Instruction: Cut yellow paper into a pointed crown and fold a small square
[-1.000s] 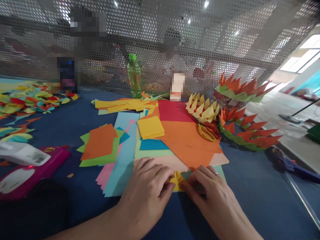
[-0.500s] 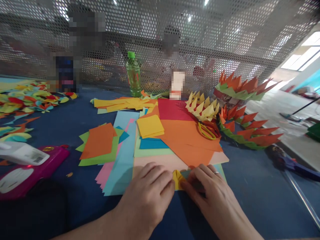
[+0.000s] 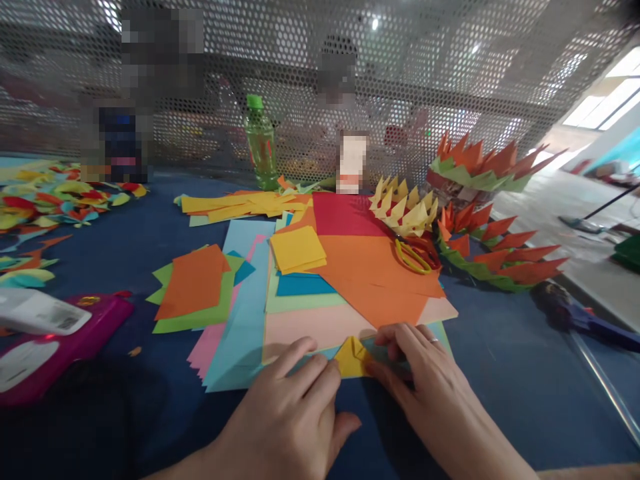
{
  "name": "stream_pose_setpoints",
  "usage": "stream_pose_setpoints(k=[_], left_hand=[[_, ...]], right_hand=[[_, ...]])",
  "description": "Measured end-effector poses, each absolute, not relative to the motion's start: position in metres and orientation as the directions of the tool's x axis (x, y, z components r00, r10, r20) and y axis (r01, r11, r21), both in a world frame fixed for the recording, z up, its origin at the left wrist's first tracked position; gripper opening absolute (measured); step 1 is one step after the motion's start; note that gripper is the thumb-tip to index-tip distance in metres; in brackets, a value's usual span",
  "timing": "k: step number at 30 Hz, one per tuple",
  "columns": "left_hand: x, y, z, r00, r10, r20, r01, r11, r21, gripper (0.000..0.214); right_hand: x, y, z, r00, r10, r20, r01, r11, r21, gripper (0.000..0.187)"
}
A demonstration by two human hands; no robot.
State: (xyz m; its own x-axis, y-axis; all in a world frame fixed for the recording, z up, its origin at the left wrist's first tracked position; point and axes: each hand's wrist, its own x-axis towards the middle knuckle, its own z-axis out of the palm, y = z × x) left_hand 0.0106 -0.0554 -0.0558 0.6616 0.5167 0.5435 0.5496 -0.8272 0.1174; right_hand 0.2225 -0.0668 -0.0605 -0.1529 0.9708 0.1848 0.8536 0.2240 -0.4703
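A small yellow paper (image 3: 353,358), folded to a triangle-like shape, lies on the front of the coloured sheets between my hands. My left hand (image 3: 300,403) is spread, its thumb apart from the bent fingers and its fingertips at the paper's left corner. The thumb and fingers of my right hand (image 3: 417,370) close on the paper's right corner; the exact grip is partly hidden by the fingers. Beyond my hands are a stack of yellow square papers (image 3: 299,249), a peach sheet (image 3: 310,328), orange sheets (image 3: 377,273) and a red sheet (image 3: 347,215).
Yellow-handled scissors (image 3: 413,257), a pale yellow paper crown (image 3: 404,207) and orange-green pointed paper strips (image 3: 510,253) lie at right. Left are orange squares (image 3: 193,283), a magenta device (image 3: 107,317) and paper scraps (image 3: 65,197). A green bottle (image 3: 261,147) stands before a perforated panel (image 3: 290,47).
My left thumb has come away from the yellow paper and spread toward me, and the left hand has shifted slightly toward me. More of the folded paper shows now.
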Motion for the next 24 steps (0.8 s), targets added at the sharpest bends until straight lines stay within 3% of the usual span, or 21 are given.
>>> stream_pose_setpoints(k=[11, 20, 24], left_hand=[[0.010, -0.052, -0.059, 0.657, 0.472, 0.587, 0.541, -0.838, 0.068, 0.024], [0.008, -0.045, -0.045, 0.629, 0.511, 0.586, 0.520, -0.837, 0.171, 0.030], [0.007, -0.042, -0.045, 0.640, 0.503, 0.581, 0.492, -0.849, 0.194, 0.031]], right_hand=[[0.228, -0.063, -0.055, -0.190, 0.978, 0.090, 0.805, 0.207, -0.556, 0.020], [0.222, -0.063, -0.049, -0.193, 0.975, 0.109, 0.741, 0.218, -0.635, 0.009], [0.215, -0.059, -0.049, -0.206, 0.969, 0.133, 0.753, 0.244, -0.611, 0.014]])
